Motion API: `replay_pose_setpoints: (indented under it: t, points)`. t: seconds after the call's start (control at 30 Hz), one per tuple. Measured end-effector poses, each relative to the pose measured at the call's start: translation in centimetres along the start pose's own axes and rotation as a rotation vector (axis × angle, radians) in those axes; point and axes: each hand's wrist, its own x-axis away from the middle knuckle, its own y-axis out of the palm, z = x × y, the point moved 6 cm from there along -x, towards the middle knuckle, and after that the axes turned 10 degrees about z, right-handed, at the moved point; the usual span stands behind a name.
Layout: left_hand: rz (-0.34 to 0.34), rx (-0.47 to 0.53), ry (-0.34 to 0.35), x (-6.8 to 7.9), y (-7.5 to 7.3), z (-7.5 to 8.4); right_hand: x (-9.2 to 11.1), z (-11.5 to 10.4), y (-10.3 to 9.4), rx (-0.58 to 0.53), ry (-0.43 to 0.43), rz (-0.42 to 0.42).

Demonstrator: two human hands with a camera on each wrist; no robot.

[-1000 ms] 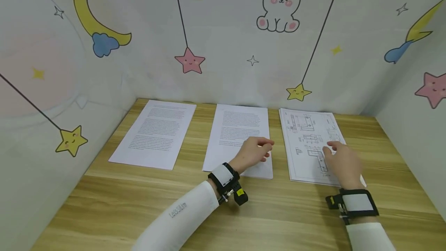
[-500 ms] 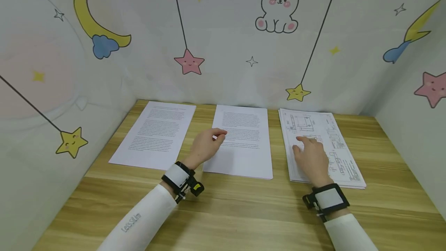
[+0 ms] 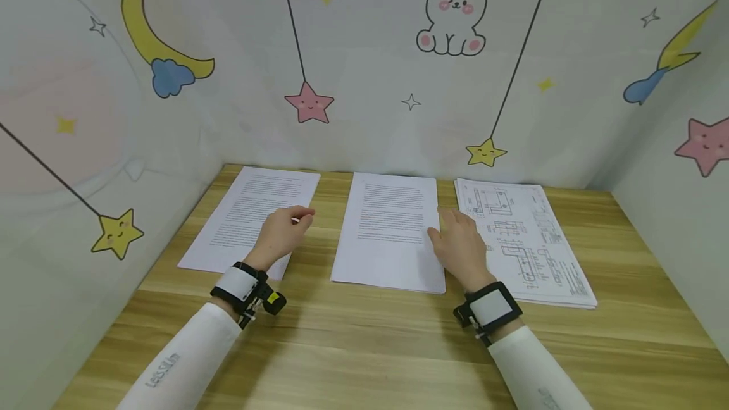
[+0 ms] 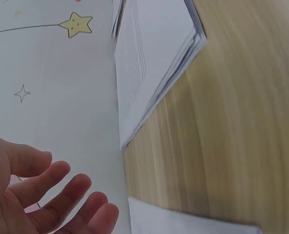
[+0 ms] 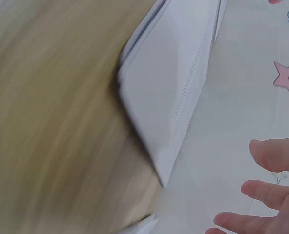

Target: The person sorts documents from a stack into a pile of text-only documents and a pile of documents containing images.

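Three paper stacks lie in a row on the wooden table. My left hand (image 3: 281, 233) hovers over the right side of the left stack of printed text (image 3: 245, 207), fingers loosely bent and holding nothing. The middle stack of printed text (image 3: 387, 258) lies between my hands. My right hand (image 3: 461, 245) is above the gap between the middle stack and the right stack of technical drawings (image 3: 529, 239), overlapping both in the head view. Its fingers (image 5: 266, 192) are spread apart with nothing in them. In the left wrist view, the middle stack (image 4: 154, 58) shows several layered sheets.
The wooden table (image 3: 364, 347) extends in front of the stacks. A pale fabric wall (image 3: 370, 138) printed with stars, a moon and a rabbit rises right behind them, with side walls at left and right. Each wrist carries a strapped camera (image 3: 273, 302).
Both hands have swept left: my left hand from the middle stack to the left stack, my right hand from the drawings to the middle stack's right edge. The papers stay where they were.
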Motion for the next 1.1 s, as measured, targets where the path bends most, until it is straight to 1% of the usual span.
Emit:
replay_pose_setpoints:
  t: [0.17, 0.3, 0.37, 0.47, 0.57, 0.73, 0.9, 1.0, 1.1]
  points:
    - [0.019, -0.045, -0.051, -0.4, -1.4, -2.9, -0.1, -2.6, 1.5, -0.004, -0.006, -0.077]
    - [0.026, -0.099, -0.064, -0.2, -2.3, -5.2, 0.1, -4.3, 2.9, -0.012, -0.009, -0.128]
    - [0.030, -0.139, -0.073, -0.1, -2.8, -6.3, 0.2, -5.2, 3.5, -0.031, -0.011, -0.140]
    - [0.039, -0.198, -0.091, -0.3, -3.7, -8.0, 0.5, -6.6, 4.3, -0.076, -0.018, -0.153]
    - [0.037, -0.230, -0.130, -0.4, -4.6, -9.6, 0.8, -8.2, 4.8, -0.145, -0.024, -0.184]
    - [0.017, -0.255, -0.203, -0.6, -6.2, -12.0, 1.3, -11.1, 5.7, -0.254, -0.067, -0.255]
    - [0.019, -0.258, -0.261, -0.8, -6.9, -14.4, 1.6, -14.1, 6.1, -0.356, -0.123, -0.301]
    - [0.036, -0.276, -0.299, -0.8, -7.1, -15.3, 1.8, -15.3, 6.7, -0.398, -0.139, -0.342]
    - [0.054, -0.317, -0.311, -0.7, -7.4, -15.6, 2.0, -15.9, 7.5, -0.452, -0.112, -0.390]
